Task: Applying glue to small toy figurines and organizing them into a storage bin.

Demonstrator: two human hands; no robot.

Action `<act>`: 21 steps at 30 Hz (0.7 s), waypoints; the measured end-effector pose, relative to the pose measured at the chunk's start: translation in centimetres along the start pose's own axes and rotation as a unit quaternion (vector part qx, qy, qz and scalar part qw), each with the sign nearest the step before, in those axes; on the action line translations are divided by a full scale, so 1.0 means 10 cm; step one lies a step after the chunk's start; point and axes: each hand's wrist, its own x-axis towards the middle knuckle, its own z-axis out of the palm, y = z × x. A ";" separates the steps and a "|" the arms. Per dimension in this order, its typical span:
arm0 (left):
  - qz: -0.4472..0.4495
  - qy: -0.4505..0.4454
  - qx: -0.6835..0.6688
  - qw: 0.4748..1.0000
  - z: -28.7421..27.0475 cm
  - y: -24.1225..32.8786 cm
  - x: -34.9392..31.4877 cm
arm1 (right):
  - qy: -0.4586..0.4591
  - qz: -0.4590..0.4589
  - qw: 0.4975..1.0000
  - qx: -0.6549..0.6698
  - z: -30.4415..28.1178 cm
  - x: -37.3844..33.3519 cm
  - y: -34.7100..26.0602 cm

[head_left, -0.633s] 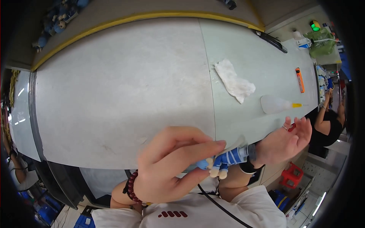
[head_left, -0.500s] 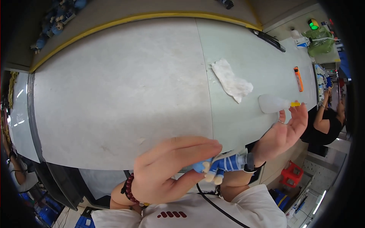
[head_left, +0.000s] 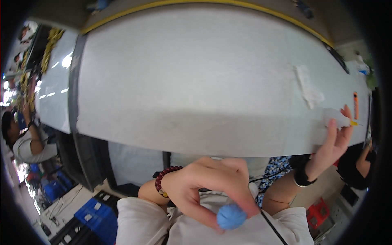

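My left hand, with a dark red bead bracelet at the wrist, is closed in front of my shirt. Between its thumb and fingers is a small blue toy figure; only a rounded blue end shows, the rest hidden or turned away. Out at the right side of the table, my right hand wraps its thumb and fingers about a translucent white squeeze bottle. The bottle lies tilted low over the tabletop, its yellow needle tip pointing right.
Beyond the bottle on the pale table lie a crumpled white cloth and a slim orange object. A yellow edge strip bounds the far side. Co-workers sit left and right. A red stool stands below right.
My right hand has gone from open beside the bottle to closed around it. The left hand has moved lower, turning the figure so its rounded end faces up. The whole view has shifted left.
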 end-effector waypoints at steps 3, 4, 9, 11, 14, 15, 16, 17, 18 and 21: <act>-0.109 0.051 -0.158 0.980 -0.13 0.06 -0.53 | -0.008 -0.004 1.000 -0.017 0.02 -0.04 -0.02; -0.185 0.152 -0.229 0.943 -0.11 0.09 -0.84 | -0.003 -0.012 1.000 -0.029 0.05 -0.04 -0.03; -0.261 0.483 -0.033 0.835 -0.49 0.13 -1.96 | 0.015 0.047 0.997 -0.057 0.11 -0.05 -0.10; -0.176 0.618 0.026 0.766 -0.74 0.17 -2.33 | 0.023 0.016 0.996 -0.085 0.14 -0.04 -0.10; -0.119 0.688 0.148 0.700 -1.28 0.38 -2.87 | 0.015 0.011 0.992 -0.123 0.11 -0.02 -0.04; -0.137 0.721 0.225 0.640 -1.45 0.43 -3.05 | 0.006 0.005 0.991 -0.132 0.11 -0.02 -0.04; -0.155 0.745 0.298 0.576 -1.65 0.46 -3.22 | 0.010 0.006 0.991 -0.135 0.11 -0.01 -0.05; -0.169 0.739 0.370 0.536 -1.92 0.50 -3.57 | 0.001 -0.008 0.992 -0.127 0.12 0.00 -0.05; -0.183 0.728 0.438 0.494 -2.15 0.54 -3.83 | -0.008 -0.024 0.992 -0.122 0.14 0.00 -0.05; -0.327 0.585 0.681 0.295 -2.42 0.58 -3.69 | -0.028 -0.025 0.993 -0.109 0.07 0.02 0.04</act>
